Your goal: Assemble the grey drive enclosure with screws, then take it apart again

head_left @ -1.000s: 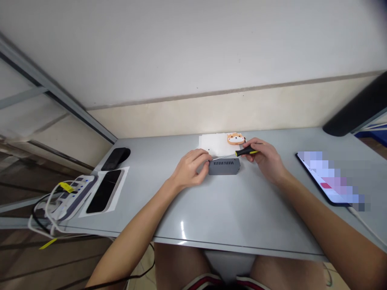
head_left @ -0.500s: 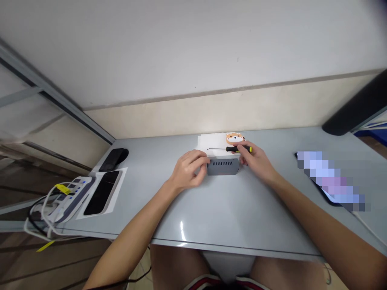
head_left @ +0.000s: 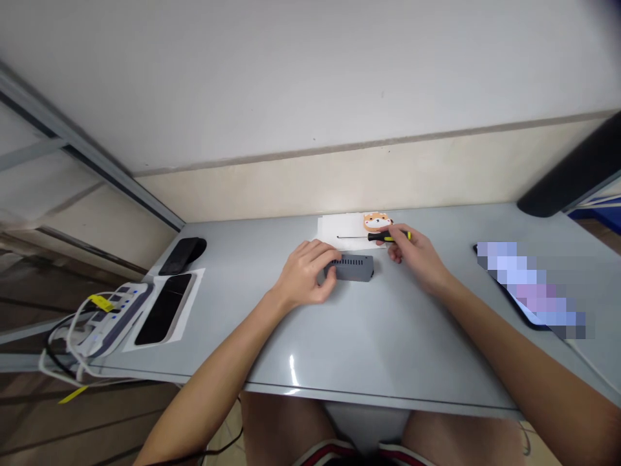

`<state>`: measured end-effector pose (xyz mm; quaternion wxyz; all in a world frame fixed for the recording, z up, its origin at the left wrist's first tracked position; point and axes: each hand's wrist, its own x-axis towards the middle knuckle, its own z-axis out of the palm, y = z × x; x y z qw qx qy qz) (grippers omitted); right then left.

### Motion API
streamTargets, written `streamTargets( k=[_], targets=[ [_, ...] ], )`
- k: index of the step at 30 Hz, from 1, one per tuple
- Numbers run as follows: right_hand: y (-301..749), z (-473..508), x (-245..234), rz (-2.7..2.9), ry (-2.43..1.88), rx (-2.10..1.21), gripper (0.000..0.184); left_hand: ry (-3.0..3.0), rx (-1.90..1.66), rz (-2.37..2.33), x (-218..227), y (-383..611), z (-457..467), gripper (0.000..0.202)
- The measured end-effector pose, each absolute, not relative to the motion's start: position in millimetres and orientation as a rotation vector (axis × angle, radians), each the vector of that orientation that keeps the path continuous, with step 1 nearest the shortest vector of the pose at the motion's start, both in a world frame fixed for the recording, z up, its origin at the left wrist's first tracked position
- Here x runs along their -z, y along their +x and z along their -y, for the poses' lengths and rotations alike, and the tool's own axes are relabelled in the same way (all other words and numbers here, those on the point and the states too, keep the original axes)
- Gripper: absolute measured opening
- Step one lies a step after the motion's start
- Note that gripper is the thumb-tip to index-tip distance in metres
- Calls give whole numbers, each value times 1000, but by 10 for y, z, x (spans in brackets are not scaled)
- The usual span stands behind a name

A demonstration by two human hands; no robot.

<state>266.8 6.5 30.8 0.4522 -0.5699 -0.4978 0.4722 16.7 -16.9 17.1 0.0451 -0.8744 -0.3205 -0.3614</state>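
Right at the left hand (head_left: 305, 272), fingers curled around its near end, sits a grey vented box (head_left: 353, 266). Just past it, the right hand (head_left: 417, 255) pinches a black-and-yellow screwdriver (head_left: 383, 237), shaft pointing left over white paper (head_left: 339, 226). Any lettering's too small to read.

A head-worn camera looks forward and down across a grey desk (head_left: 369, 349) toward the wall (head_left: 310, 97) behind. It sits close, with the left hand (head_left: 303, 275) and right hand (head_left: 418, 255) reaching in from the bottom edge to mid-frame.
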Motion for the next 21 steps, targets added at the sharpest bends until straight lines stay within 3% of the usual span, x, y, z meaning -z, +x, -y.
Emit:
streamTargets(
  k=[9,21],
  targets=[
    [2789,-112,-482,829,-1200,-1249,14,-2625,1064,1117,-191,108,138,18],
    [2825,-128,-481,846,-1248,-1211,14,-2673,1048,1026,-150,267,229,31]
  ],
)
